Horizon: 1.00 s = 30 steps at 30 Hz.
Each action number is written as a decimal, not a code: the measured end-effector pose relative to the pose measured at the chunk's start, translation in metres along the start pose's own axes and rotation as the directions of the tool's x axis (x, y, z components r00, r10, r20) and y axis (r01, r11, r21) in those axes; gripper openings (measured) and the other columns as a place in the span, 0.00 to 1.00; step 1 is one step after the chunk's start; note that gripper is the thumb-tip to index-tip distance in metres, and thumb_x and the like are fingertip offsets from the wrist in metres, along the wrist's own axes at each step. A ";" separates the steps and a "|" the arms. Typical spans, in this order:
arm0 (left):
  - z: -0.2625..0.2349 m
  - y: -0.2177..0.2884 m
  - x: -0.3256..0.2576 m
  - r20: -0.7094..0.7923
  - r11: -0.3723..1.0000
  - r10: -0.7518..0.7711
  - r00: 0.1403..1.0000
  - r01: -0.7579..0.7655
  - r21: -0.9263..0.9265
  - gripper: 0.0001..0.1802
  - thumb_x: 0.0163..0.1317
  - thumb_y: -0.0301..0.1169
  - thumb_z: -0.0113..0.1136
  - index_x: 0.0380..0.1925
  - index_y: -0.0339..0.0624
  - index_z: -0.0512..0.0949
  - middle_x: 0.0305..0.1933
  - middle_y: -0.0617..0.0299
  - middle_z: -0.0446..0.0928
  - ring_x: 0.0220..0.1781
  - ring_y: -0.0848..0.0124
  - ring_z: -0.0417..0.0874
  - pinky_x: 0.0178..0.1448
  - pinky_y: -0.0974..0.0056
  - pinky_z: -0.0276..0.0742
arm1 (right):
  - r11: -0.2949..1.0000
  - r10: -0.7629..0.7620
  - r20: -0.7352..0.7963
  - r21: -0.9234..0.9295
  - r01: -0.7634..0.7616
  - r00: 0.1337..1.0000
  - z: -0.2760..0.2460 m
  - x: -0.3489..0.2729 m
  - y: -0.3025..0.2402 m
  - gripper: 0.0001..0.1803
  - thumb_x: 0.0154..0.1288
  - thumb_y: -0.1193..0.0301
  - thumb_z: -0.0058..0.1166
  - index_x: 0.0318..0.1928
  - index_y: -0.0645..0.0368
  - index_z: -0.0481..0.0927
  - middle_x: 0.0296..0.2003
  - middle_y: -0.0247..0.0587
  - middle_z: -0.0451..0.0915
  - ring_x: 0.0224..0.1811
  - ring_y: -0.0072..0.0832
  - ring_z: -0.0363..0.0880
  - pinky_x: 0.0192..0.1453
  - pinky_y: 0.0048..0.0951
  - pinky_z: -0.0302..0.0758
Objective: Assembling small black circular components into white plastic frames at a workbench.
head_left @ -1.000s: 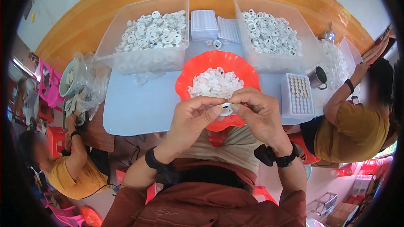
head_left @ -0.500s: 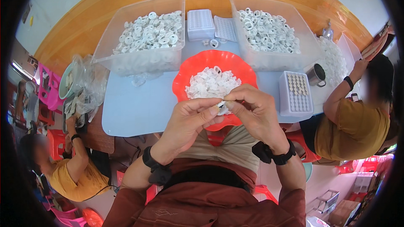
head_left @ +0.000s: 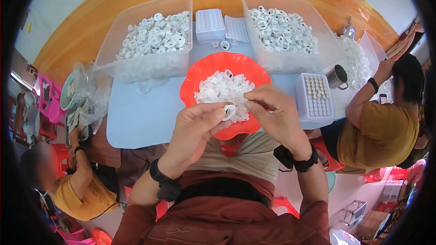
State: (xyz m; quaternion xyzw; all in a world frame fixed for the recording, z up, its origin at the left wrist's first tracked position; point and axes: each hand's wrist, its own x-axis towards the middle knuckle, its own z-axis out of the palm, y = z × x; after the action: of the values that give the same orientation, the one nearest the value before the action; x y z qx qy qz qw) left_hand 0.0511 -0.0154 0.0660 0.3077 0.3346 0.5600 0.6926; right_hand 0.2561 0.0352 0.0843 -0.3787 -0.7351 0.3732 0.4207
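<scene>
Between the thumb and index finger of my left hand (head_left: 193,129) is a round white plastic part (head_left: 230,113) with a small dark slot, held over the near side of the bowl. My right hand (head_left: 280,117) hovers to its right, apart from the part, with thumb and index finger pinched together. Whatever lies in that pinch is too small or hidden to make out. Below both hands sits a red wavy-rimmed bowl (head_left: 190,85), filled with small white plastic pieces (head_left: 221,89).
Clear bins of round white parts stand at back left (head_left: 106,54) and back right (head_left: 290,63). Stacked white trays (head_left: 210,20) sit between them. Rightward are a tray block with small discs (head_left: 315,104) and a metal mug (head_left: 336,76). Co-workers sit on the left (head_left: 86,195) and right (head_left: 381,131).
My hands have separated: the right has drawn away to the right, while the left keeps the round white part, now more exposed. The view has shifted slightly.
</scene>
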 end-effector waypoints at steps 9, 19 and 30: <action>-0.004 -0.002 0.002 -0.053 0.999 0.050 0.997 -0.051 -0.011 0.12 0.69 0.25 0.59 0.49 0.32 0.81 0.51 0.50 0.83 0.51 0.66 0.85 0.56 0.61 0.86 | 0.901 -0.118 0.002 -0.421 0.108 0.993 -0.025 0.001 0.010 0.08 0.61 0.77 0.60 0.42 0.63 0.83 0.38 0.47 0.82 0.36 0.46 0.81 0.40 0.38 0.77; -0.002 0.002 -0.001 -0.046 0.999 0.047 0.998 -0.048 -0.012 0.13 0.69 0.25 0.59 0.51 0.30 0.80 0.52 0.51 0.82 0.53 0.64 0.84 0.59 0.58 0.84 | 0.756 -0.005 -0.258 -0.633 -0.166 0.966 -0.106 -0.025 0.016 0.07 0.59 0.77 0.60 0.39 0.62 0.84 0.36 0.45 0.82 0.34 0.47 0.82 0.39 0.38 0.76; 0.004 -0.003 -0.003 -0.025 0.999 0.041 0.999 -0.040 0.024 0.13 0.69 0.25 0.60 0.51 0.31 0.80 0.52 0.51 0.82 0.53 0.65 0.84 0.58 0.60 0.83 | 0.600 0.099 -0.256 -0.755 -0.263 0.961 -0.123 -0.045 0.032 0.08 0.63 0.72 0.57 0.39 0.59 0.87 0.37 0.42 0.82 0.37 0.47 0.82 0.41 0.42 0.76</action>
State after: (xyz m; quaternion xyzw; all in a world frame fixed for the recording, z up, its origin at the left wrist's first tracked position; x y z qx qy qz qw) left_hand 0.0561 -0.0189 0.0661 0.3154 0.3439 0.5739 0.6729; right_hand 0.3906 0.0378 0.0861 -0.6300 -0.7381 0.0191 0.2407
